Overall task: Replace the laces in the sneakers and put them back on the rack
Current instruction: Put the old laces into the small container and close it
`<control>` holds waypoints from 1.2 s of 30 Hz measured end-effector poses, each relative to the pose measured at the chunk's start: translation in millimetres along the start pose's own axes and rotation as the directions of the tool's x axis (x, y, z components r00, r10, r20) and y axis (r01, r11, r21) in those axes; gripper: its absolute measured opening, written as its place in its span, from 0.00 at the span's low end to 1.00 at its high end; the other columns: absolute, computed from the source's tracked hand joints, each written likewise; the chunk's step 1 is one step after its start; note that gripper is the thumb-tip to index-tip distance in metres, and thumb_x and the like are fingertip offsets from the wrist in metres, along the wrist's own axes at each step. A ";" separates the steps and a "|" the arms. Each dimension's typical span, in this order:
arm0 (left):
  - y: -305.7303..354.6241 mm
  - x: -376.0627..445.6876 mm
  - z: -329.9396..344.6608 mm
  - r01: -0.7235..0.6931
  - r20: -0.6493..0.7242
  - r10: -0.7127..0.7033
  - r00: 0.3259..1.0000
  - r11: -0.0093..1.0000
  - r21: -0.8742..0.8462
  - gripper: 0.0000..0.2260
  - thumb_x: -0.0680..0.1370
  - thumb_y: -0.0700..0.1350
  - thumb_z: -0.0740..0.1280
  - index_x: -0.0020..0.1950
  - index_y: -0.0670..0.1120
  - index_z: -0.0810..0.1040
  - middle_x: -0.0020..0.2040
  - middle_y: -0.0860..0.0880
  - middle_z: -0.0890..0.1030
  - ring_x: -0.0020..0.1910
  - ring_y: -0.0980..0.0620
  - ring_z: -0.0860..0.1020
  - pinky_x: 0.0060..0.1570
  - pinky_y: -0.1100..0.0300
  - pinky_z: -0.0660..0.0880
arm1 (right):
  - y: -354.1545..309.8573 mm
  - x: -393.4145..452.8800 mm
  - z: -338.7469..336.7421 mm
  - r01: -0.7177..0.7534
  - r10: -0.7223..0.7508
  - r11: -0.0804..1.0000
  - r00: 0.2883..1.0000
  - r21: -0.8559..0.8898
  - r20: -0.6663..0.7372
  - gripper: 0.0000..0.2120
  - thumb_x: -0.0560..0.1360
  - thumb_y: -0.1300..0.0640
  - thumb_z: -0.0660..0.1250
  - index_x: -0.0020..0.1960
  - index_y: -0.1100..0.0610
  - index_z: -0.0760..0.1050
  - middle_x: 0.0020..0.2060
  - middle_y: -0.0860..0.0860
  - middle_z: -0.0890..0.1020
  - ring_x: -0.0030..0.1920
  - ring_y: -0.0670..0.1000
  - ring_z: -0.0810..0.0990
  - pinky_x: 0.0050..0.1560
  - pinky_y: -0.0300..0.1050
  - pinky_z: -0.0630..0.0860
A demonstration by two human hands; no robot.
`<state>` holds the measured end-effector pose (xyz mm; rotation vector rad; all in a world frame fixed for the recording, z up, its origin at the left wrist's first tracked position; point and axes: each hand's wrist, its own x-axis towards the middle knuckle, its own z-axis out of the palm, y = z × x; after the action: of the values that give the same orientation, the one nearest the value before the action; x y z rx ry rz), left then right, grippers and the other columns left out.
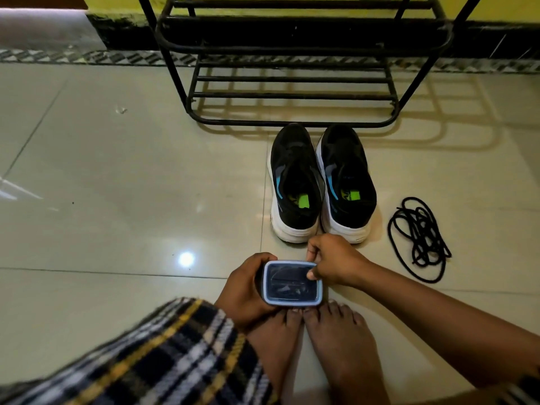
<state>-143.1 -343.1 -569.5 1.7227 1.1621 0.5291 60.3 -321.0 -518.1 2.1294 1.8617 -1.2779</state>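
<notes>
While my left hand [245,290] grips the small blue-rimmed clear-lidded plastic box [293,283], right hand [333,260] pinches its lid edge. Black white-soled sneakers [321,182] sit on floor before black metal rack [292,83], loose black lace [418,238] beside them.

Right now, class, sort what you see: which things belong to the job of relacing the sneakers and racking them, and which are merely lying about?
Belongs to the job:
sneakers
loose black laces
rack
small lidded box, gripped by the left hand, right hand pinching its lid

Merely lying about:
scrap on the floor
</notes>
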 end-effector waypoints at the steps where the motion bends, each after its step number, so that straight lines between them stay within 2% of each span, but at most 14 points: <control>1: -1.3 -0.6 1.0 0.008 -0.004 -0.008 1.000 1.000 -0.001 0.27 0.62 0.54 0.77 0.57 0.52 0.73 0.53 0.56 0.79 0.51 0.58 0.79 0.52 0.52 0.77 | 0.4 -1.0 0.4 0.002 -0.002 1.000 1.000 0.005 -0.013 0.13 0.65 0.61 0.77 0.41 0.54 0.73 0.33 0.43 0.71 0.40 0.47 0.72 0.31 0.36 0.65; 3: -2.5 -2.2 2.9 0.025 -0.009 -0.025 1.000 1.000 -0.009 0.28 0.62 0.55 0.77 0.57 0.53 0.72 0.53 0.56 0.79 0.52 0.57 0.79 0.52 0.51 0.78 | 2.3 -2.5 1.6 0.008 -0.007 1.000 1.000 0.017 -0.030 0.13 0.65 0.61 0.77 0.42 0.55 0.74 0.33 0.44 0.71 0.40 0.48 0.73 0.31 0.36 0.65; 6: -1.6 -3.4 6.1 0.032 -0.022 -0.033 0.999 0.998 -0.047 0.29 0.62 0.55 0.77 0.60 0.52 0.72 0.55 0.56 0.79 0.53 0.57 0.79 0.54 0.51 0.77 | 4.6 -2.4 -1.7 0.036 -0.037 0.999 0.999 -0.015 -0.008 0.12 0.66 0.59 0.76 0.44 0.54 0.74 0.35 0.45 0.73 0.42 0.49 0.74 0.39 0.39 0.70; 9: 4.0 -2.0 10.0 0.036 -0.031 -0.040 0.999 0.993 -0.109 0.28 0.63 0.53 0.78 0.61 0.51 0.72 0.55 0.56 0.80 0.53 0.58 0.79 0.54 0.52 0.78 | -2.6 -0.6 -5.2 0.162 -0.170 0.948 0.985 -0.275 -0.003 0.15 0.69 0.55 0.74 0.53 0.52 0.75 0.51 0.49 0.75 0.53 0.52 0.74 0.50 0.45 0.74; 11: 9.5 -0.1 11.2 0.052 -0.021 -0.056 0.998 0.990 -0.132 0.28 0.63 0.52 0.78 0.60 0.54 0.73 0.55 0.55 0.80 0.53 0.59 0.79 0.54 0.54 0.78 | -13.2 -0.8 -2.6 0.239 -0.257 0.923 0.966 -0.302 -0.021 0.18 0.70 0.53 0.72 0.59 0.51 0.75 0.56 0.49 0.74 0.58 0.53 0.73 0.55 0.49 0.74; 14: 13.3 2.3 9.4 0.069 0.012 -0.068 0.998 0.992 -0.107 0.27 0.61 0.56 0.77 0.58 0.62 0.73 0.55 0.55 0.80 0.54 0.60 0.78 0.57 0.54 0.76 | -24.1 -1.7 1.6 0.286 -0.307 0.922 0.950 -0.263 -0.045 0.12 0.72 0.52 0.71 0.53 0.53 0.76 0.53 0.49 0.76 0.53 0.53 0.75 0.51 0.49 0.75; 18: 14.5 3.8 5.9 0.048 0.051 -0.045 0.998 0.997 -0.061 0.28 0.60 0.57 0.78 0.57 0.65 0.73 0.55 0.58 0.80 0.55 0.60 0.77 0.59 0.54 0.75 | -21.1 0.0 -2.3 0.283 -0.281 0.942 0.959 -0.182 0.037 0.13 0.69 0.54 0.74 0.50 0.55 0.74 0.48 0.49 0.75 0.47 0.50 0.74 0.46 0.44 0.72; 24: 25.3 2.5 1.1 -0.034 0.098 0.049 0.994 0.988 -0.148 0.27 0.63 0.45 0.81 0.59 0.54 0.79 0.54 0.56 0.83 0.53 0.59 0.81 0.55 0.61 0.76 | -19.7 -1.7 -5.0 0.234 -0.231 0.972 0.966 -0.011 0.112 0.13 0.66 0.60 0.75 0.45 0.57 0.72 0.37 0.47 0.74 0.39 0.48 0.73 0.39 0.44 0.72; 27: 28.0 5.2 -0.2 -0.078 0.109 0.094 0.990 0.987 -0.141 0.25 0.64 0.44 0.80 0.59 0.53 0.79 0.53 0.56 0.83 0.52 0.58 0.81 0.54 0.63 0.76 | -20.2 -2.6 -5.2 0.223 -0.223 0.975 0.969 0.012 0.111 0.14 0.65 0.62 0.75 0.42 0.56 0.71 0.34 0.46 0.72 0.37 0.48 0.71 0.37 0.43 0.71; 31: 25.4 7.1 0.6 -0.060 0.110 0.076 0.991 0.988 -0.140 0.26 0.63 0.45 0.80 0.60 0.53 0.79 0.53 0.56 0.83 0.53 0.59 0.81 0.55 0.62 0.76 | -20.7 -3.5 -6.3 0.236 -0.235 0.972 0.968 -0.001 0.091 0.14 0.65 0.62 0.76 0.41 0.56 0.70 0.34 0.47 0.73 0.36 0.48 0.72 0.37 0.44 0.71; 33: 24.1 7.2 0.6 -0.055 0.097 0.068 0.993 0.990 -0.127 0.27 0.63 0.45 0.81 0.59 0.59 0.78 0.54 0.59 0.82 0.53 0.60 0.80 0.54 0.65 0.75 | -20.1 -3.1 -6.9 0.247 -0.246 0.969 0.967 -0.005 0.072 0.14 0.65 0.62 0.76 0.42 0.56 0.71 0.37 0.48 0.75 0.39 0.50 0.74 0.40 0.46 0.74; 36: 20.5 6.9 1.0 -0.035 0.088 0.043 0.995 0.995 -0.098 0.25 0.62 0.52 0.79 0.56 0.66 0.77 0.53 0.59 0.82 0.52 0.62 0.80 0.54 0.65 0.76 | -21.2 -2.1 -7.7 0.277 -0.274 0.960 0.958 -0.027 0.079 0.14 0.67 0.60 0.75 0.50 0.56 0.75 0.45 0.52 0.78 0.46 0.51 0.76 0.46 0.47 0.75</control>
<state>-129.7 -339.4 -552.9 1.6722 1.0251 0.5173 46.8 -312.8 -501.9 1.8242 2.1911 -1.3348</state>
